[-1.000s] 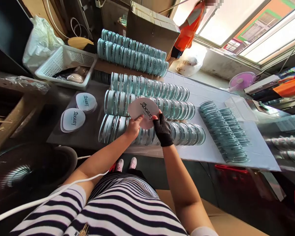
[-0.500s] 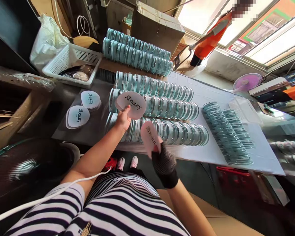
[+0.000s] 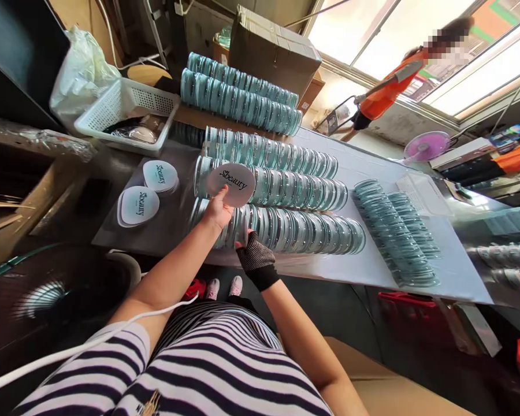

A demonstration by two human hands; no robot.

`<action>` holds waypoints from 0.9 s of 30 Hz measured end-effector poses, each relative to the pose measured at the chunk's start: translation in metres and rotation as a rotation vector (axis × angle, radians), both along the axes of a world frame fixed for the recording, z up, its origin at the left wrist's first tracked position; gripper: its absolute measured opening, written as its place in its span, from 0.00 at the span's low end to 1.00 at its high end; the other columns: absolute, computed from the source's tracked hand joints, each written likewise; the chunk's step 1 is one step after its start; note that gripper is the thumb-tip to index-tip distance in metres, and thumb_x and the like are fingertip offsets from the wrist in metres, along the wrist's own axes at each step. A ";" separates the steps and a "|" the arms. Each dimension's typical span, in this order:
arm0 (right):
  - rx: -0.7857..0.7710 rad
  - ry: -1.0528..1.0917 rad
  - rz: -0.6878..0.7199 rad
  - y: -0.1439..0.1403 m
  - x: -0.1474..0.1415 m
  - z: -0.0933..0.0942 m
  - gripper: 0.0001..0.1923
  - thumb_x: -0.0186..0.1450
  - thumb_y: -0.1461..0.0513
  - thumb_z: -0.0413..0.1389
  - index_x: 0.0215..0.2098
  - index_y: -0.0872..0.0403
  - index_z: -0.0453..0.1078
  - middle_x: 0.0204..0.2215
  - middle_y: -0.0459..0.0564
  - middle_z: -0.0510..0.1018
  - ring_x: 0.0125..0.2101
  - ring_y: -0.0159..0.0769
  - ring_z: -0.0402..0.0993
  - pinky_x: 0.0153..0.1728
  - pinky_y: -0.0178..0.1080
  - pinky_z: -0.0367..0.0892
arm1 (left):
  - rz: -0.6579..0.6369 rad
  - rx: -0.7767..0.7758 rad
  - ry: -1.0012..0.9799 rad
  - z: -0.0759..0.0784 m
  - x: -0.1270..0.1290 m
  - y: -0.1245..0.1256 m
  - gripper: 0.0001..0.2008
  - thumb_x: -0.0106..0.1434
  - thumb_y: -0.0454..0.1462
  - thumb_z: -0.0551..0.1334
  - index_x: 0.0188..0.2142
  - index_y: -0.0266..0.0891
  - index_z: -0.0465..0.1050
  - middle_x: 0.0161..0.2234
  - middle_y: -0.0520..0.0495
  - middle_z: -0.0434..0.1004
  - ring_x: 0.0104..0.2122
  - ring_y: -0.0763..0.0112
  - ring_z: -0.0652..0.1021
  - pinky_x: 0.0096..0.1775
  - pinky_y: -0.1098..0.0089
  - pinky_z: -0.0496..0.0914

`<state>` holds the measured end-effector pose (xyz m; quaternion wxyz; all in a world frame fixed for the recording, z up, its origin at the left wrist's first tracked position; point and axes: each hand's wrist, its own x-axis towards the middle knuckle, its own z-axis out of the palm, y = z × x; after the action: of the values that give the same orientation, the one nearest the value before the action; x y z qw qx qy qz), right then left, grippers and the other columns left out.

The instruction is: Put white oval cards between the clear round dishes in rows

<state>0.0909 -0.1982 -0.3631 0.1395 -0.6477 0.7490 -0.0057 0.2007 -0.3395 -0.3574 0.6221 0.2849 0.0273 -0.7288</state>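
My left hand holds up an oval white card printed "Sbeauty", just over the left end of the middle row of round glass-fronted discs. My right hand, in a black dotted glove, rests with its fingers curled against the left part of the nearest row of discs. The glove's back hides the fingers, and no card shows in that hand. A third row of discs stands behind. Two piles of the same cards lie to the left on the table.
More disc rows sit on a raised board by a cardboard box. A white basket stands at back left. Flat overlapping discs cover the white sheet to the right. A person in orange stands by the window.
My right hand pulled one card off the stack, swung it down toward me, then moved to the near row; the card is now out of sight. My left hand kept the stack, shifting slightly left.
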 end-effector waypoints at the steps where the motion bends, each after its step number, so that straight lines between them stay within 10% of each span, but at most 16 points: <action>1: -0.030 -0.026 -0.016 0.004 -0.001 -0.002 0.24 0.70 0.49 0.47 0.58 0.53 0.60 0.33 0.52 0.81 0.33 0.41 0.79 0.31 0.35 0.62 | -0.028 0.022 0.029 0.001 0.004 0.000 0.06 0.66 0.31 0.59 0.38 0.38 0.75 0.37 0.47 0.82 0.50 0.65 0.78 0.60 0.56 0.65; 7: -0.177 -0.119 -0.108 0.007 -0.009 -0.013 0.17 0.73 0.56 0.41 0.43 0.55 0.68 0.36 0.52 0.80 0.34 0.36 0.77 0.31 0.33 0.60 | -0.102 0.126 0.106 0.004 0.023 0.001 0.07 0.68 0.35 0.57 0.40 0.41 0.75 0.38 0.49 0.83 0.50 0.68 0.78 0.63 0.51 0.56; 18: 0.010 0.031 0.090 -0.022 -0.004 -0.020 0.14 0.69 0.65 0.44 0.43 0.56 0.71 0.35 0.62 0.79 0.39 0.46 0.77 0.41 0.44 0.65 | -0.134 0.024 0.091 0.002 0.022 0.007 0.09 0.68 0.34 0.57 0.45 0.40 0.74 0.44 0.47 0.82 0.52 0.65 0.77 0.62 0.50 0.59; 24: 0.190 -0.993 -0.170 -0.019 -0.012 -0.020 0.13 0.63 0.60 0.48 0.46 0.51 0.62 0.24 0.45 0.72 0.22 0.33 0.66 0.31 0.38 0.68 | -0.128 0.014 0.092 -0.002 0.025 0.006 0.12 0.68 0.36 0.57 0.50 0.45 0.72 0.47 0.48 0.81 0.54 0.64 0.75 0.63 0.47 0.56; 27: 0.183 -1.131 -0.157 -0.020 -0.007 -0.018 0.12 0.66 0.56 0.38 0.43 0.50 0.58 0.24 0.42 0.67 0.19 0.29 0.60 0.28 0.35 0.67 | -0.103 -0.088 0.053 -0.006 0.015 0.011 0.15 0.66 0.34 0.60 0.52 0.42 0.72 0.49 0.45 0.79 0.56 0.62 0.74 0.62 0.52 0.60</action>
<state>0.0842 -0.2179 -0.3812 0.5725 -0.4720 0.6012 -0.2966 0.2159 -0.3282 -0.3635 0.5946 0.2390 -0.0030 -0.7676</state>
